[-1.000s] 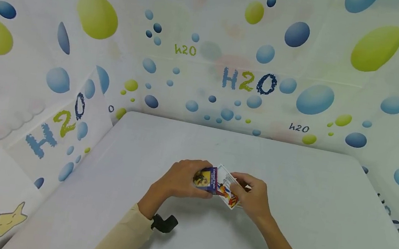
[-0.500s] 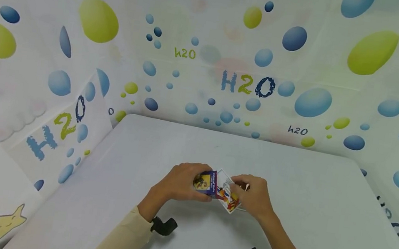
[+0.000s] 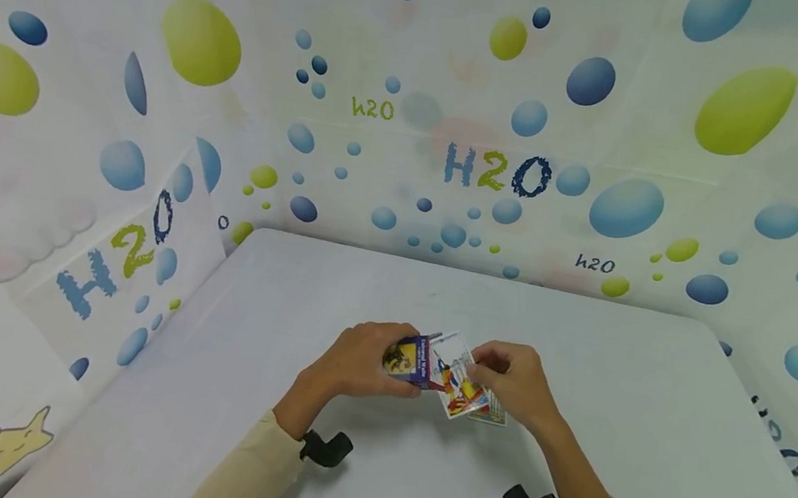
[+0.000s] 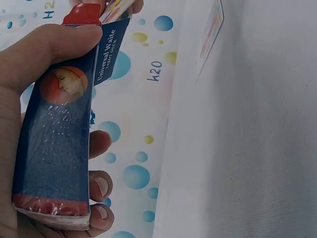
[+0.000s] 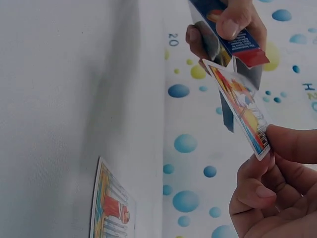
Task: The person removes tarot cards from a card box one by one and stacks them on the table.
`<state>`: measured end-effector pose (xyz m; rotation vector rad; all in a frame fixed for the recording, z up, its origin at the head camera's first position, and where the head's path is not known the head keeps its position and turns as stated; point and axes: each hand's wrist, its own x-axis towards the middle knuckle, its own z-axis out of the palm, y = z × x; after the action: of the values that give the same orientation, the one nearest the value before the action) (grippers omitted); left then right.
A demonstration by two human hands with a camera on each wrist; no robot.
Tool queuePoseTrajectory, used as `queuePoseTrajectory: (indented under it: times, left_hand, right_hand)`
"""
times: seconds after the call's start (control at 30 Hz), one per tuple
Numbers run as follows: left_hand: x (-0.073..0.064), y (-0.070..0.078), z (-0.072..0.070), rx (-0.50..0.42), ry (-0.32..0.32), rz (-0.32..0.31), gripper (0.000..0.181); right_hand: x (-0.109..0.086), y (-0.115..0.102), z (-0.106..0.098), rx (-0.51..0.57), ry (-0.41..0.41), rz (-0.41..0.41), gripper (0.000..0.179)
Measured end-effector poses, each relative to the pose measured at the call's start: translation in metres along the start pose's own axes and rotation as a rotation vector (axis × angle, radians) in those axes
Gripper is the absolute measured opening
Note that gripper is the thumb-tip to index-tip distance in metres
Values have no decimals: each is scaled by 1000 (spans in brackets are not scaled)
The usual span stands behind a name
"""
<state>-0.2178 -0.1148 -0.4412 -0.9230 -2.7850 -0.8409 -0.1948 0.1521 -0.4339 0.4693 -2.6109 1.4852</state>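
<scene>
My left hand (image 3: 357, 359) grips a blue tarot card box (image 4: 57, 134) with a red end edge, its thumb across the narrow side and its fingers curled behind. The box's flap (image 4: 111, 52), printed "Universal Waite Tarot Deck", stands folded out. Between thumb and fingertips, my right hand (image 3: 519, 383) pinches a tarot card (image 5: 241, 106) by one end. This picture card (image 3: 456, 378) slants just off the box's open end and overlaps the flap in the head view. Below the right hand, a second tarot card (image 5: 113, 203) with a red-robed figure lies on the table.
A white-covered table (image 3: 287, 293) spreads under both hands. Behind and to the left hangs a white sheet (image 3: 428, 26) with blue and green drops and H2O lettering. Each wrist wears a black camera mount (image 3: 327, 448).
My right hand has shifted slightly right, bringing the pinched card with it and turning it more upright. More of the card on the table now shows beneath. My left hand stays nearly in place.
</scene>
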Motion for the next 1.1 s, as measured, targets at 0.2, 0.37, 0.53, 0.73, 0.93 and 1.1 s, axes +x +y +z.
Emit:
queuePoseTrajectory:
  times: [0.2, 0.37, 0.53, 0.73, 0.93, 1.1]
  left_hand:
    - [1, -1, -1, 27, -3, -18, 70]
    - [1, -1, -1, 35, 5, -18, 71]
    - [1, -2, -2, 33, -1, -29, 71]
    - [1, -2, -1, 26, -7, -34, 72]
    - [0, -1, -2, 22, -4, -30, 72]
    - [0, -2, -1, 21, -2, -30, 72]
  right_hand:
    - [1, 8, -5, 80, 71, 86, 9]
    - [0, 13, -8, 95, 152, 221, 18]
    - [-1, 23, -6, 60, 170, 359, 25]
    - [-3, 35, -5, 54, 181, 408, 29]
    - [-5, 43, -4, 52, 170, 454, 31]
    - [-6, 47, -2, 44, 170, 487, 32]
